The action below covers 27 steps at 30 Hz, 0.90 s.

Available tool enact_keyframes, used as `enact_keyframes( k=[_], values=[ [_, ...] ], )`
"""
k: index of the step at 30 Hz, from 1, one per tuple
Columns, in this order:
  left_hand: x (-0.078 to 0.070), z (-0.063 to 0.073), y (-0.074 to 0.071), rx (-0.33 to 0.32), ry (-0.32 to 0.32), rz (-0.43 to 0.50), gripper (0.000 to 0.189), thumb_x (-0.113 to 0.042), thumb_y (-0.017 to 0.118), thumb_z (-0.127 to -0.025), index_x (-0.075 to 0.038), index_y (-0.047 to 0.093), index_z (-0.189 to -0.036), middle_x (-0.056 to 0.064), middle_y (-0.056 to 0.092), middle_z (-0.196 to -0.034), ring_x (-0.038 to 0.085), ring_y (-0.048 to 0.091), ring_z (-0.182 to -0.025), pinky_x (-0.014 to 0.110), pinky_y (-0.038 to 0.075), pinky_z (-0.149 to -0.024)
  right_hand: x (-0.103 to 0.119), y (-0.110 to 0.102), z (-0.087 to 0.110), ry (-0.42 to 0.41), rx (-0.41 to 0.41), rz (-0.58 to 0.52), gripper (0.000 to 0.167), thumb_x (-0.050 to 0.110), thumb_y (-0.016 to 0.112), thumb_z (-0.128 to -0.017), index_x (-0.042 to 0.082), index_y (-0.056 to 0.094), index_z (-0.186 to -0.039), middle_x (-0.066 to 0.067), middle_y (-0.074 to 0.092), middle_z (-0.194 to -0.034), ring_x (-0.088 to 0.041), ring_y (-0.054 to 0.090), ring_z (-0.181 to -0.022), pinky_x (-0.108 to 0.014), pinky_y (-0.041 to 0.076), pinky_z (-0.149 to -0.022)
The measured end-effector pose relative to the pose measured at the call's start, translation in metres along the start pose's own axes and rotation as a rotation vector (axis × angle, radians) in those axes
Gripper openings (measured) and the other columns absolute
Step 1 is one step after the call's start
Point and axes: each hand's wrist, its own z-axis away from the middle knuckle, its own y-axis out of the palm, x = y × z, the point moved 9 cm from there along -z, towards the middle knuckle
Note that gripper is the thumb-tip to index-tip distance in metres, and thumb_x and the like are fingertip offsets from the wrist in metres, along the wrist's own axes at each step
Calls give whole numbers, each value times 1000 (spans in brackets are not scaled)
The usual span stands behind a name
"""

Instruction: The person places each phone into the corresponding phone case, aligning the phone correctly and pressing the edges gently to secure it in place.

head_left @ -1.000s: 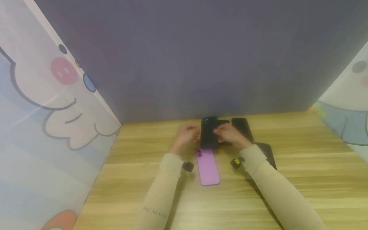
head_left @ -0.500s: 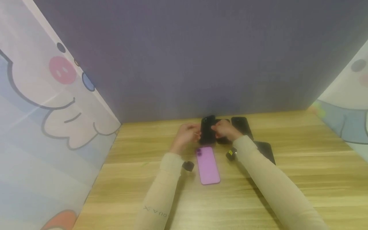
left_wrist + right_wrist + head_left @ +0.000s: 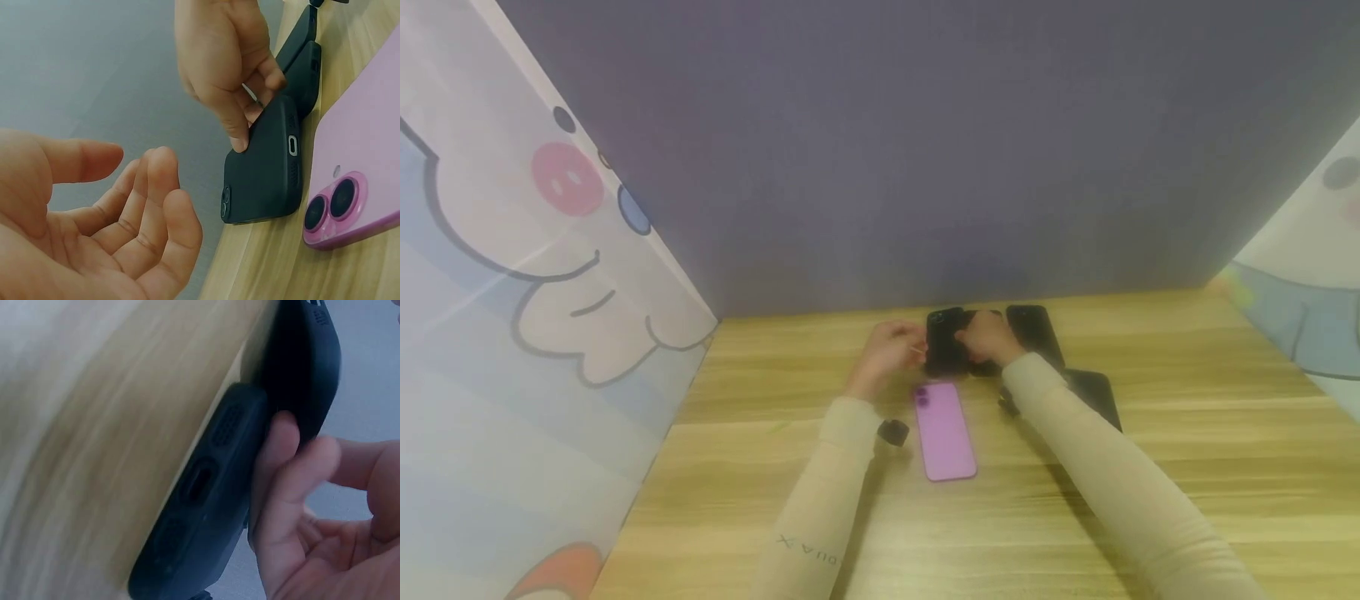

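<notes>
A black phone (image 3: pixel 942 348) with a camera bump lies tilted near the back of the table. My right hand (image 3: pixel 988 337) pinches its right edge. In the left wrist view the thumb presses on the back of this phone (image 3: pixel 265 172), and the fingers curl at its edge; in the right wrist view they overlap the phone's side (image 3: pixel 315 356). My left hand (image 3: pixel 886 354) is just left of it, palm up and fingers loosely bent, holding nothing (image 3: pixel 125 231). A pink phone (image 3: pixel 946 433) lies camera side up in front of the black one.
Next to the pinched phone lies a second black phone (image 3: pixel 200 494), partly under my right hand. Another dark phone (image 3: pixel 1034 333) is further right, and a larger black device (image 3: pixel 1093 396) sits partly behind my right sleeve. A grey panel (image 3: pixel 925 167) rises behind the wooden table (image 3: pixel 737 467).
The black phone has come down from a raised pose toward the tabletop at the back, with my right hand still pinching it. My left hand has barely moved.
</notes>
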Motion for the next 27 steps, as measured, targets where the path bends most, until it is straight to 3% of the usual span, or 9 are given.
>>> enact_keyframes(
  k=[8, 17, 22, 27],
  values=[
    [2, -2, 3, 5, -9, -2, 35, -16, 61, -101, 3, 62, -131, 21, 69, -114, 16, 67, -81, 36, 62, -86, 2, -3, 6, 39, -20, 64, 31, 31, 63, -99, 2, 69, -89, -21, 75, -97, -33, 71, -84, -54, 59, -86],
    [1, -2, 4, 9, -3, -7, 34, -15, 61, -102, 5, 62, -129, 18, 69, -110, 16, 67, -81, 29, 62, -79, -1, 1, 3, 89, 32, -33, 40, 28, 63, -100, -9, 64, -114, -19, 73, -86, -22, 73, -62, -33, 61, -61],
    [2, 0, 4, 7, -10, -9, 33, -16, 61, -102, 4, 62, -128, 15, 69, -106, 16, 66, -81, 31, 62, -81, -1, 3, 5, 97, 29, -37, 35, 25, 64, -99, -8, 65, -109, -23, 73, -90, -23, 74, -62, -32, 62, -60],
    [2, 1, 5, 13, -17, -9, 34, -17, 61, -102, 3, 62, -129, 17, 69, -111, 17, 67, -84, 32, 62, -84, -6, 7, 4, 121, 30, -14, 23, 21, 67, -97, -2, 67, -96, -18, 73, -84, -22, 74, -64, -33, 62, -65]
  ],
)
